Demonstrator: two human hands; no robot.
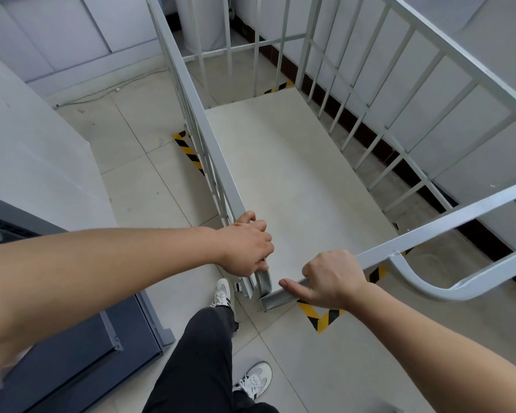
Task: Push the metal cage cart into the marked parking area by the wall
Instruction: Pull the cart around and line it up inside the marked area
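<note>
Below us stands the grey-painted metal cage cart [280, 162], its pale flat deck filling the middle of the view and its barred sides rising toward twelve o'clock and two o'clock. Our left hand [246, 248] is closed around the near end of the cart's left top rail, fingers wrapped over the square tube where it bends down at the corner. Our right hand [334, 278] grips the near top rail at five o'clock of the deck, fingers curled over the bar and the thumb stretched along it toward the corner. Both bare forearms reach in from the lower edges.

Yellow-and-black striped floor tape [320, 315] marks a corner on the pale tiled floor [137, 189] just under our right hand, touching the cart's near edge in the picture. More of the same tape shows at nine o'clock beside the cart's left side and at twelve o'clock beyond the far bars. The white wall with its dark skirting [489, 162] runs close along the cart's right side, from one to four o'clock.

At six o'clock we see a black trouser leg [197, 353] and two white trainers with dark stripes [221, 293]. A dark grey cabinet [72, 353] sits at eight o'clock, a white panel [42, 162] at ten.
</note>
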